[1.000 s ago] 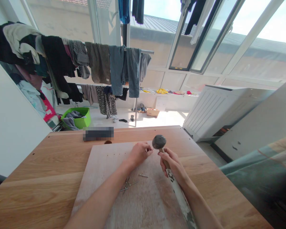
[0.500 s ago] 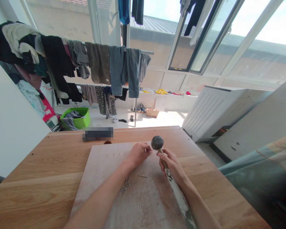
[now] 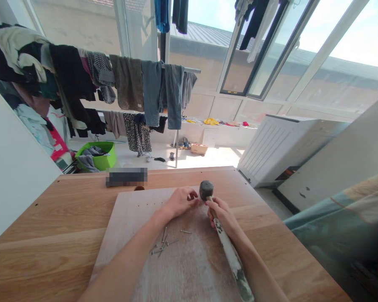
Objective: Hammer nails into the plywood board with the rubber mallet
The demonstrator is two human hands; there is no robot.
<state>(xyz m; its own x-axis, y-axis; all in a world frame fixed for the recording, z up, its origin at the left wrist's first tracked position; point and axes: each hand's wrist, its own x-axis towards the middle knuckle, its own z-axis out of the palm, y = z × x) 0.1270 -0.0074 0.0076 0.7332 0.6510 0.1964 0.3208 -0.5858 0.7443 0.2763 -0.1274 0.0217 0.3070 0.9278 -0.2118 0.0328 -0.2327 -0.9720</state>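
My right hand (image 3: 222,213) is wrapped round the upper handle of a mallet (image 3: 206,191) with a dark rounded head. Its long handle, with worn white paint, slants back toward me under my forearm. Beside the mallet head, my left hand (image 3: 183,200) rests at the far part of a pale wooden board (image 3: 135,235), thumb and fingertips pinched on what appears to be a nail, mostly hidden. Several loose nails (image 3: 163,245) lie in a small heap on the board, and a single nail (image 3: 185,231) lies apart. A row of small dark dots runs along the board's far left.
The board lies on a wooden table (image 3: 59,218). A blurred dark object (image 3: 126,177) and a small brown round thing (image 3: 139,188) are at the table's far side. Beyond stand a green basket (image 3: 108,157), a clothes rack with hanging clothes (image 3: 127,84), and a white ribbed panel (image 3: 267,147).
The mallet head has come down slightly, closer to my left fingertips. My left hand stays pinched in about the same place on the board. The view has shifted a little.
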